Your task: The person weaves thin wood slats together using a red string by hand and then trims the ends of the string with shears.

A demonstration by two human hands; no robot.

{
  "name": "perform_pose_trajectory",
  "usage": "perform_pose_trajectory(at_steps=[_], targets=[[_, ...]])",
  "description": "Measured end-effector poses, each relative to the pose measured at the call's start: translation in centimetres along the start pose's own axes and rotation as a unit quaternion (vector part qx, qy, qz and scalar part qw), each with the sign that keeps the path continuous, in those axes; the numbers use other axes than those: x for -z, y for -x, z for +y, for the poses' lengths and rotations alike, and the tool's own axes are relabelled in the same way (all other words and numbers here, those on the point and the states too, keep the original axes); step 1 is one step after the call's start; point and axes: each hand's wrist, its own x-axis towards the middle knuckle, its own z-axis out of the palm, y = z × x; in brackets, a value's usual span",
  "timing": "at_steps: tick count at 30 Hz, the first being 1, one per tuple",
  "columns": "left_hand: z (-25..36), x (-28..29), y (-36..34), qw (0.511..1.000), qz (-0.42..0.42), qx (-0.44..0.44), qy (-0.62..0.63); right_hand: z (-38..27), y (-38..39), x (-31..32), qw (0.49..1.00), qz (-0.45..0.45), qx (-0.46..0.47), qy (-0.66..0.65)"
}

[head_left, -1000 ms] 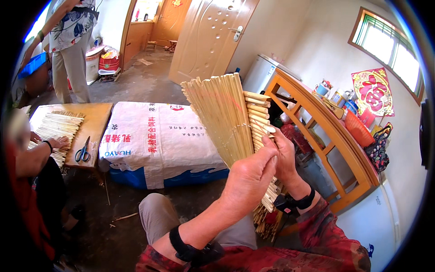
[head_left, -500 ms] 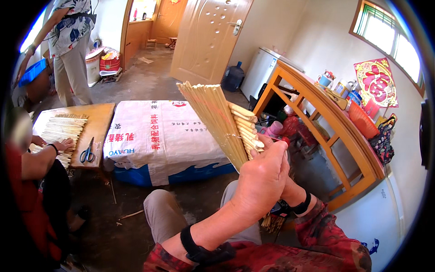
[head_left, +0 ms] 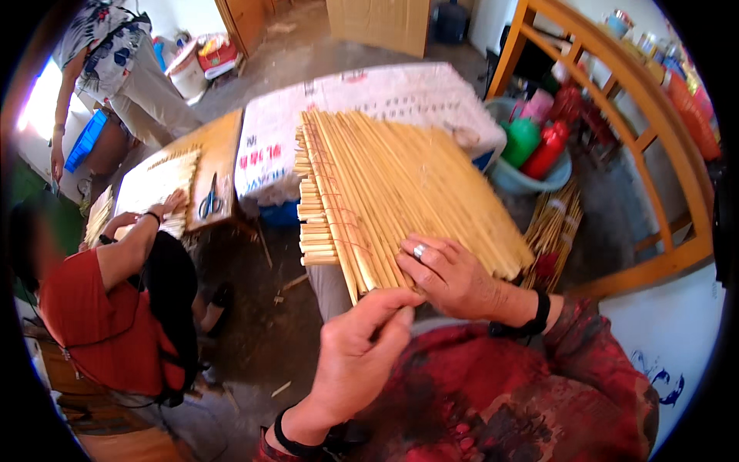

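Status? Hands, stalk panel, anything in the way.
Left hand curled at near edge of stalk panel; right hand laid over its top. Short stalk ends jut from panel's left side. Scissors apart, on wooden table.

On the pale cover [head_left: 431,83] we see large red characters [head_left: 262,159] at its left end, with a smaller dark character just above them. More red print runs down the cover beside the stalk mat [head_left: 419,181], which hides part of it. Farther right we find rows of small dark characters [head_left: 419,102], too blurred for us to read. The white panel [head_left: 677,327] at right bears tiny, unreadable print.
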Motion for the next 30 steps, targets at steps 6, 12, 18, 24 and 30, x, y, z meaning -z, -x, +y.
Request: perform_pose_trajectory(at_steps=[6, 12, 18, 24, 30], targets=[[-4.2, 1.6, 3.6, 0.983, 0.035, 0.171, 0.056, -1.2, 2.4, -2.8, 0.998, -0.051, -0.001, -0.037], [-4.5, 1.7, 3.7, 0.975, 0.104, 0.173, 0.092, -0.9, 1.6, -1.8, 0.99, -0.107, -0.002, -0.091], [-4.7, 2.5, 2.5, 0.993, 0.077, 0.072, -0.043, 0.8, -1.1, -0.8, 0.973, -0.127, -0.021, -0.191], [-2.0, 2.3, 0.9, 0.998, 0.015, 0.048, 0.035, 0.3, -4.4, -3.4, 0.943, -0.14, 0.049, -0.297], [-3.9, 4.7, -0.6, 0.984, 0.079, -0.059, -0.152, 2.9, -4.0, -3.1, 0.66, -0.162, -0.33, -0.655]])
